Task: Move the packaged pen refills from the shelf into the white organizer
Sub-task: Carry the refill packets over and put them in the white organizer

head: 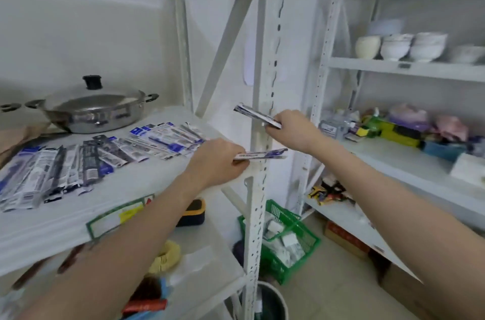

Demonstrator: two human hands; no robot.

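While more refill packs lie on the shelf, my left hand pinches one refill packet and my right hand grips another packet.

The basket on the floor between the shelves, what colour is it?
Green: the basket has green mesh walls, seen best in the head view.

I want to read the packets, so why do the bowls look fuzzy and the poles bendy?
Head view: the white ceramic bowls at the right edge are blurred; the wide lens bows the white perforated shelf post; the flat blue-and-white refill packets are sharper, but their print is too small to read.
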